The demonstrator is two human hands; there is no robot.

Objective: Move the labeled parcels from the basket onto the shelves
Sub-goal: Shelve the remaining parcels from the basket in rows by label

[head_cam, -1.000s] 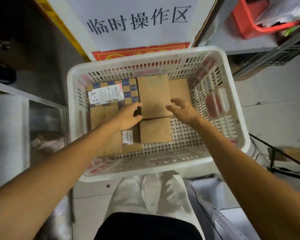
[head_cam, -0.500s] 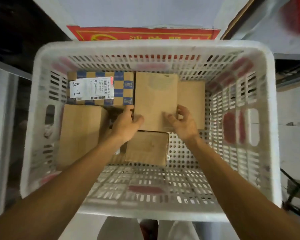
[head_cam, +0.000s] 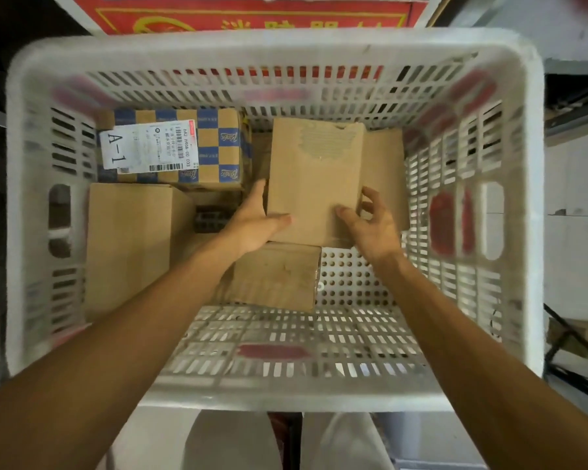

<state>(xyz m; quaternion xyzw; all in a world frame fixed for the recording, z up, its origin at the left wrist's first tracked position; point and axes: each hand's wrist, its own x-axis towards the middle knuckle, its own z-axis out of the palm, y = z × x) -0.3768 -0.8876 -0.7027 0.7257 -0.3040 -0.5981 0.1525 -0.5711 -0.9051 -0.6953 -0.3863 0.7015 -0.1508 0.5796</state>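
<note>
A white slotted basket [head_cam: 275, 45] fills the view and holds several cardboard parcels. A plain brown parcel [head_cam: 314, 171] sits in the middle with a torn patch on its top. My left hand [head_cam: 255, 222] grips its left near corner, thumb on top. My right hand [head_cam: 370, 225] holds its right near edge, thumb on top and fingers curled at the side. A blue-checked parcel [head_cam: 214, 147] with a white "A-1" label lies at the back left. A larger brown parcel [head_cam: 129, 239] lies at the left, and a smaller one [head_cam: 279, 276] sits just under my hands.
Another brown parcel [head_cam: 384, 171] lies partly hidden behind the held one, against the basket's right wall. A red sign [head_cam: 252, 15] hangs behind the basket. A metal shelf edge [head_cam: 574, 120] and pale floor [head_cam: 577, 252] show at the right.
The view has closed in on the basket. Both hands went from hovering over the parcels to clasping the two sides of the middle brown parcel.
</note>
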